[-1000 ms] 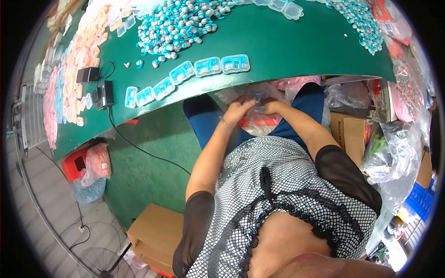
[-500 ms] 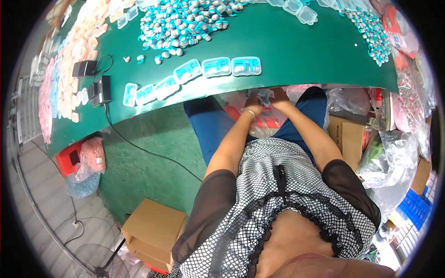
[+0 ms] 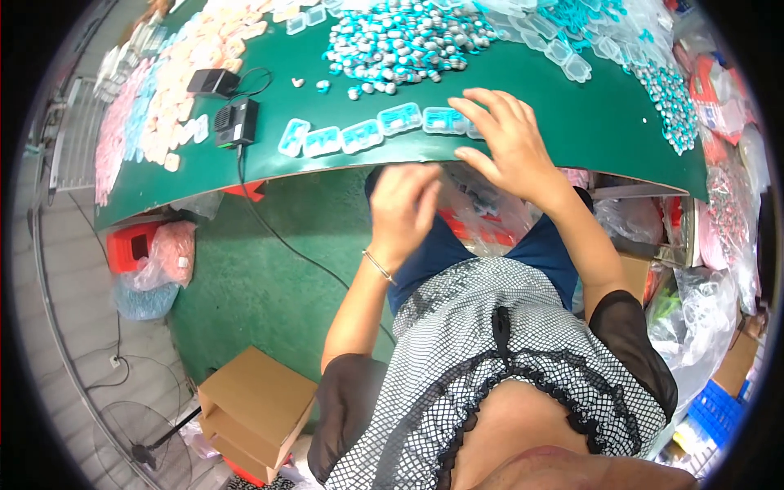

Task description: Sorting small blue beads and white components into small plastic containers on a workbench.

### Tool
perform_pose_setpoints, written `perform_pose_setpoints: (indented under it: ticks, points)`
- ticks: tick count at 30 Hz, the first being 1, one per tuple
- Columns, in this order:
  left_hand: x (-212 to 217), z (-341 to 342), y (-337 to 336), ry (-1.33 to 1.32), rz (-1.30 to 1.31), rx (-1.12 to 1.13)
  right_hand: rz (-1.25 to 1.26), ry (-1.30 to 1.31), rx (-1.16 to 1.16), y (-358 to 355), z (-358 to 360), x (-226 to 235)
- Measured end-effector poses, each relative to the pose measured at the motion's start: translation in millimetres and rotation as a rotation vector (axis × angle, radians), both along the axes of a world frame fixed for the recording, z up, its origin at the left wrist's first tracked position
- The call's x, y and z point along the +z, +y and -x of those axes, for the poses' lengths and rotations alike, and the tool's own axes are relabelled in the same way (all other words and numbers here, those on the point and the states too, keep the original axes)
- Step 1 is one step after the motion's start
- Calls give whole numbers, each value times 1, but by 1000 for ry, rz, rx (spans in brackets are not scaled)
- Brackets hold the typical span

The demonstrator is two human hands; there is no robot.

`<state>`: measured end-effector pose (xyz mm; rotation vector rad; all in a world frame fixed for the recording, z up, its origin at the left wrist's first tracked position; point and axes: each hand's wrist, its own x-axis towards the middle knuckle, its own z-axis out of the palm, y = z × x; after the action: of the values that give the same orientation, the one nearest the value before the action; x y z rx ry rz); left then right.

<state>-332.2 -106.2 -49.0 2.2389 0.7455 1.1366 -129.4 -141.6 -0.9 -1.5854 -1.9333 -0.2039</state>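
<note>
My right hand (image 3: 514, 149) hangs over the front edge of the green table (image 3: 299, 168), open with its fingers spread and nothing in them. It partly covers the rightmost clear plastic box in a row. Beside it, one clear box with turquoise pieces inside (image 3: 445, 121) shows plainly. My left hand (image 3: 402, 206), with a bracelet at the wrist, is raised before the table edge; its fingers are bent and smeared by motion, so whether they hold anything is unclear. Between my knees sits a clear plastic bag (image 3: 494, 214) with red beneath it.
A heap of grey-and-turquoise pieces (image 3: 400, 45) covers the back of the table. Peach pieces (image 3: 196, 61) lie at the left, near a black corded device (image 3: 236, 122). Clear boxes (image 3: 558, 53) and small turquoise parts (image 3: 665, 102) are at right. A cardboard box (image 3: 257, 400) stands on the floor.
Both hands have come up from the bag between my knees. The right one has moved over the table edge, the left one toward the left. The view has shifted slightly.
</note>
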Motion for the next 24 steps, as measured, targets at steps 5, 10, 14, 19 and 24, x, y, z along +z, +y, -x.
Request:
perform_pose_setpoints:
  ticks: [5, 10, 14, 19, 24]
  points:
    - [17, 38, 38, 276, -286, 447, 101, -77, 33, 22, 7, -30]
    - [15, 75, 76, 383, -288, 521, -11, 0, 70, 27, -4, -30]
    - [10, 87, 98, 520, -243, 390, -41, 110, 198, 41, 11, -14]
    - [4, 89, 115, 488, -322, 221, 99, -24, 303, 72, 29, -11]
    - [9, 90, 119, 452, -362, 183, 114, -83, 319, 80, 28, -14]
